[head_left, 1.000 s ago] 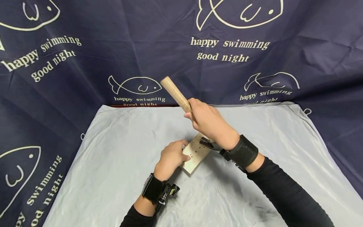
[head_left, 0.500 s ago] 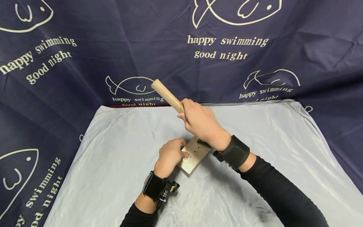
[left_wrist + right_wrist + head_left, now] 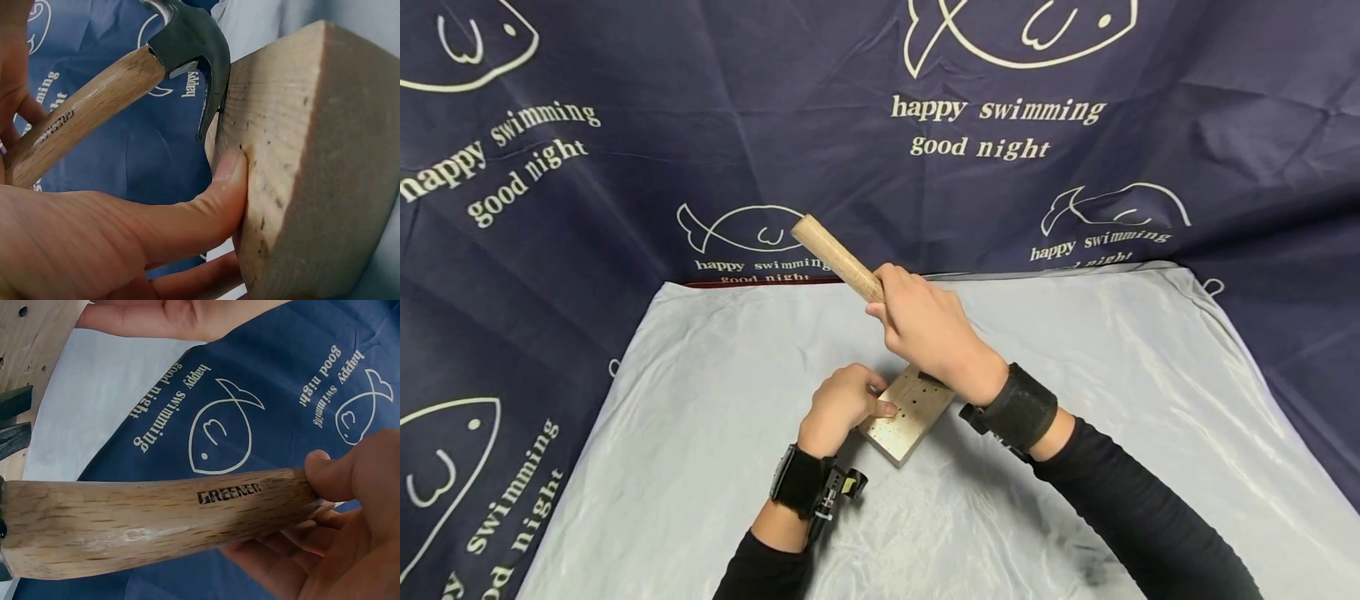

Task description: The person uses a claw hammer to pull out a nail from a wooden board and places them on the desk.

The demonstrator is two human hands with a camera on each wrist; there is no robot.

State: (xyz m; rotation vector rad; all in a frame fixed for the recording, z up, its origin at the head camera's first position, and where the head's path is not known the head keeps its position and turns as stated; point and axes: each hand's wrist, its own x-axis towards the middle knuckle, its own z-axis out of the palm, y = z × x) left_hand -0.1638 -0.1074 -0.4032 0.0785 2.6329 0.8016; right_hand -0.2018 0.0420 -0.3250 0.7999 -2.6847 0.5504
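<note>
A claw hammer [image 3: 838,257] slants up to the left, its wooden handle gripped by my right hand [image 3: 928,329]. Its dark metal head [image 3: 194,44] meets the upper face of a pale wooden block [image 3: 917,417], claw turned toward the wood; my right hand mostly covers it in the head view. Small dark holes and marks dot that face. My left hand [image 3: 842,404] holds the block's left side, thumb pressed on the top face and fingers at the edge. A thin dark bit shows by the claw in the left wrist view, too small to identify.
A pale, shiny cloth [image 3: 715,467] covers the table under the block. Behind it and at the left hangs a dark blue curtain [image 3: 820,108] with white fish prints and lettering. Black straps with small cameras sit on both wrists.
The hammer handle has swung left and slightly down with my right hand, and the head has become more hidden. My left hand has shifted slightly left, still on the block.
</note>
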